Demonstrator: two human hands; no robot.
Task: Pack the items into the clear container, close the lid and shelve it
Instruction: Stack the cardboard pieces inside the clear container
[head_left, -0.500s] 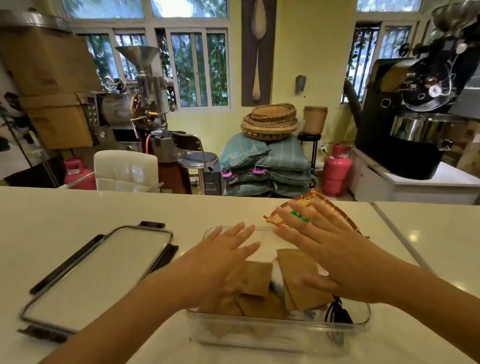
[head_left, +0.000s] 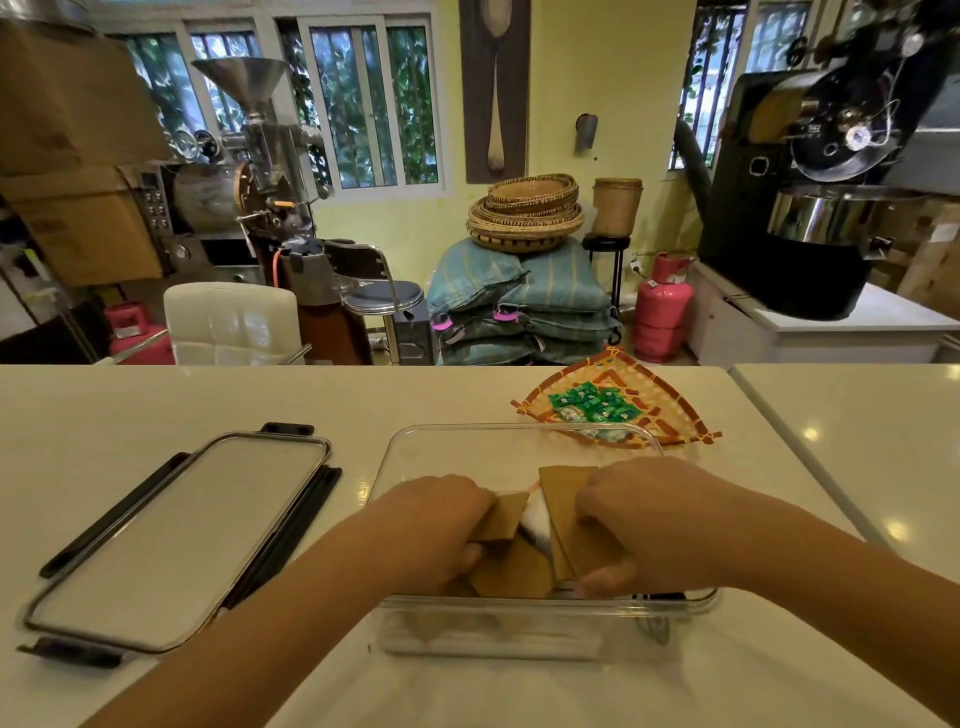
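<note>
Hands both down in the clear container (head_left: 519, 441), a glossy rounded rectangle lying long side left-to-right on the white counter (head_left: 208, 395). Your left hand (head_left: 431, 525) and right hand (head_left: 649, 514) each clutch flat matte brown packets (head_left: 511, 571); lid (head_left: 176, 535) sits off left

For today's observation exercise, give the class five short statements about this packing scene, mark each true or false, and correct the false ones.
1. Both hands grip brown paper packets inside the clear container. True.
2. The lid is already clipped onto the container. False: it lies on the counter to the container's left.
3. Green sachets sit on a woven tray beyond the container. True.
4. The left hand rests flat on the lid. False: it is curled round a packet in the container.
5. The right hand holds a green sachet. False: it pinches a brown packet.
</note>
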